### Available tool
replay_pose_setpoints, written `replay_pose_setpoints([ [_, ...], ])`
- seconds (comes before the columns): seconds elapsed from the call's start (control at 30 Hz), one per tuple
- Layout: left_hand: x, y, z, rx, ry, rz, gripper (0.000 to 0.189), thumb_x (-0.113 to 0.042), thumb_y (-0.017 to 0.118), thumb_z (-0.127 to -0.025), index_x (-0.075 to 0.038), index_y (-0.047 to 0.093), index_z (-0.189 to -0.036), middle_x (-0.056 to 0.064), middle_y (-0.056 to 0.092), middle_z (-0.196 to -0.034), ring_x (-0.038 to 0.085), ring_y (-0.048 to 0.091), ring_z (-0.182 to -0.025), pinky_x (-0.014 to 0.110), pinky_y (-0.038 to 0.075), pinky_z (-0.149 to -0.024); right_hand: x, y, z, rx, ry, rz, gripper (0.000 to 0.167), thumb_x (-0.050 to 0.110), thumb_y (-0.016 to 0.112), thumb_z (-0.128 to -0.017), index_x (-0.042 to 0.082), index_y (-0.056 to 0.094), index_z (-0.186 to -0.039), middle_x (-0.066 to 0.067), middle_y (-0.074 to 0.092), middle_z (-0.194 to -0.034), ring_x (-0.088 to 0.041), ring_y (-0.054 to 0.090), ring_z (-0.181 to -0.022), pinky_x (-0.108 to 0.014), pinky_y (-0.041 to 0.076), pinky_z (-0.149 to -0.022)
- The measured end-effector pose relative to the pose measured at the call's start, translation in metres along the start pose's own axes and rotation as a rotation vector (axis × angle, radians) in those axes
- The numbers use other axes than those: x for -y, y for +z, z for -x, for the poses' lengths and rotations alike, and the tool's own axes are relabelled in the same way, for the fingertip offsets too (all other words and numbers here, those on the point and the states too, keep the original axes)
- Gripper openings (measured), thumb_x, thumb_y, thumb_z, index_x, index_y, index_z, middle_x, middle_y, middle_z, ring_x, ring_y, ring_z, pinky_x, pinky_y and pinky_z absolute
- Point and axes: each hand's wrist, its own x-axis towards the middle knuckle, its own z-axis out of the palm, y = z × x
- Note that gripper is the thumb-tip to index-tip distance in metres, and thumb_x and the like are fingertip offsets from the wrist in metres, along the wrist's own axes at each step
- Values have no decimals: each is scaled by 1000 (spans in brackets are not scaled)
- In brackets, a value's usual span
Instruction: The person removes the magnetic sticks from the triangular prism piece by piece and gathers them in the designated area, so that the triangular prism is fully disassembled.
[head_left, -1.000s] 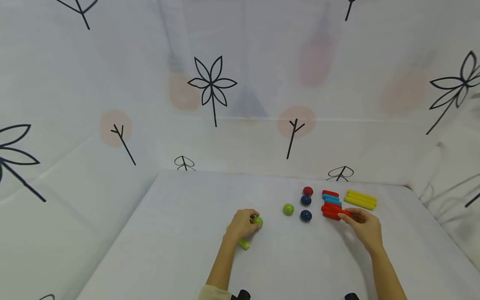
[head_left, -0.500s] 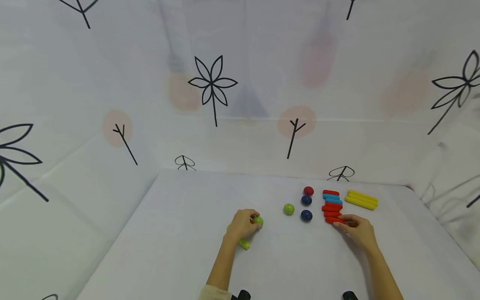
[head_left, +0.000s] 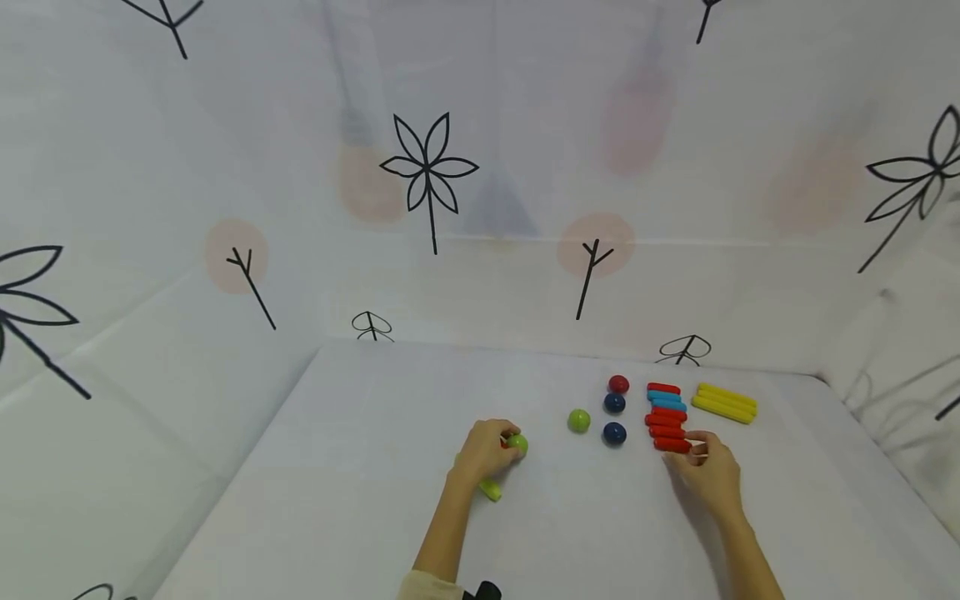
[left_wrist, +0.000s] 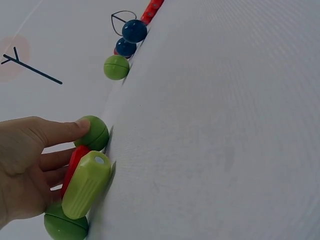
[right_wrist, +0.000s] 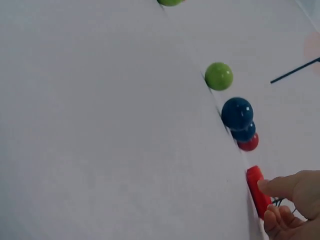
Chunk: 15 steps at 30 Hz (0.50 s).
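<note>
Red stick [head_left: 672, 445] pinched by right hand [head_left: 708, 475] fingers.

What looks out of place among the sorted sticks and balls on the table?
Nothing is spilled or broken. One oddity: two blue sticks sit inside the red stick row, while the yellow sticks lie tidily apart. The left hand holds a small assembly.

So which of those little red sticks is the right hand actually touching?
The nearest red stick, at the front end of the stacked row. The right hand pinches its end; the other red sticks lie behind, untouched.
</note>
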Motion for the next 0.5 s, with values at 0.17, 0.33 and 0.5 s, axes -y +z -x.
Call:
replay_pose_setpoints([
  [0.17, 0, 2, 1, -15, -28, 5, 27, -11, 75, -77, -1, 69, -102, 8, 68, -91, 19, 62, -81, 27, 50, -69, 20, 9, 13, 0, -74, 9, 42, 8, 67, -84, -8, 48, -116, -23, 52, -95, -30, 54, -82, -14, 42, -57],
  [0.33, 1, 0, 5, -42, -54, 18, 32, -15, 76, -77, 0, 68, -104, 12, 68, -93, 25, 64, -84, 33, 51, -70, 40, 29, 27, 111, -149, -54, 38, 13, 68, -85, -4, 52, -116, -15, 55, -93, -22, 53, -80, -17, 45, -62],
  [0.5, 6, -5, 13, -77, -67, 11, 35, -20, 76, -76, -1, 67, -104, 12, 68, -92, 25, 63, -85, 36, 50, -73, 59, 53, 38, 193, -170, -149, 32, 12, 70, -84, -1, 57, -110, -8, 55, -86, -17, 53, -76, -18, 46, -59],
])
